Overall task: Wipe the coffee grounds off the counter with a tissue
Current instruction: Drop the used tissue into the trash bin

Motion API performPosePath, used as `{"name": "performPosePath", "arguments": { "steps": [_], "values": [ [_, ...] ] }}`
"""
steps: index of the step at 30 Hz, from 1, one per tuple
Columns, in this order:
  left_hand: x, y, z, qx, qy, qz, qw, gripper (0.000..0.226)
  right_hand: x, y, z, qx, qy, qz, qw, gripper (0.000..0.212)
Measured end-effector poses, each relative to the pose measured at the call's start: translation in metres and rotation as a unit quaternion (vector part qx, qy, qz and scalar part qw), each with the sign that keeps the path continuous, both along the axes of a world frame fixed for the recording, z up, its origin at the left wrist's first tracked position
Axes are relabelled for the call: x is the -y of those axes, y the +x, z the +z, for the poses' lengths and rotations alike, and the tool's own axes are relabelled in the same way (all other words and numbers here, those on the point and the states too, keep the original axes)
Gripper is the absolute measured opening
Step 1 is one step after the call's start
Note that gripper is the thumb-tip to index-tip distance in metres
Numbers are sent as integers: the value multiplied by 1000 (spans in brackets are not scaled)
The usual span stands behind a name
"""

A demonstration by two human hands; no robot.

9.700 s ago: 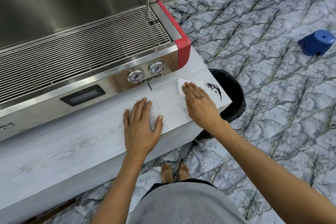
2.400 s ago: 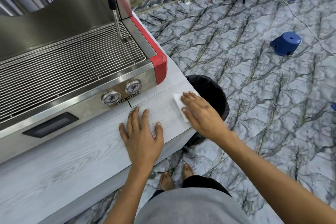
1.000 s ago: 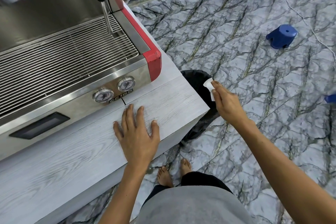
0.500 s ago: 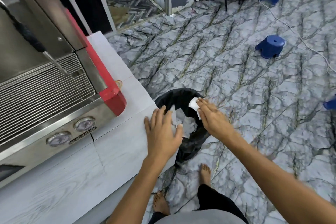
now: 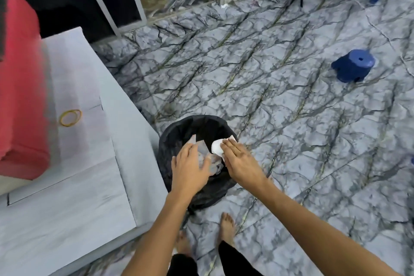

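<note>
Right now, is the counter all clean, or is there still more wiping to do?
The wiping looks done: no dark grounds show on the part of the counter in view, though the picture is blurry. In hand: the right hand holds the tissue over the black bin; the left hand hovers there too. Left: letting the tissue fall in.

I see even, soft daylight and weak shadows; motion blur smears the whole frame, and the wide lens bends the edges.
</note>
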State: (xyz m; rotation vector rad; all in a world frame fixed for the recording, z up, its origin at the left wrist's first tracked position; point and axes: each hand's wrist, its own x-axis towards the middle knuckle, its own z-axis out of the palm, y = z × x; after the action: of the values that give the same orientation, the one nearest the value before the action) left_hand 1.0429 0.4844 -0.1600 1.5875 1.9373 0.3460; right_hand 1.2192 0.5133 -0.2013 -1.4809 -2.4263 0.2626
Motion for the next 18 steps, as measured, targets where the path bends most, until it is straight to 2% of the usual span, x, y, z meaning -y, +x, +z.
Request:
{"name": "performPosePath", "arguments": {
  "steps": [3, 7, 12, 18],
  "values": [
    [-12, 2, -33, -16, -17, 27, 999, 55, -14, 5, -27, 11, -30, 14, 999, 41],
    [-27, 6, -92, 11, -19, 61, 998, 48, -34, 3, -78, 1, -54, 23, 998, 43],
    [-43, 8, -185, 55, -61, 108, 991, 51, -59, -8, -163, 5, -69, 37, 997, 42],
    [-54, -6, -296, 69, -83, 137, 985, 52, -72, -20, -273, 11, -100, 53, 993, 45]
  ]
}}
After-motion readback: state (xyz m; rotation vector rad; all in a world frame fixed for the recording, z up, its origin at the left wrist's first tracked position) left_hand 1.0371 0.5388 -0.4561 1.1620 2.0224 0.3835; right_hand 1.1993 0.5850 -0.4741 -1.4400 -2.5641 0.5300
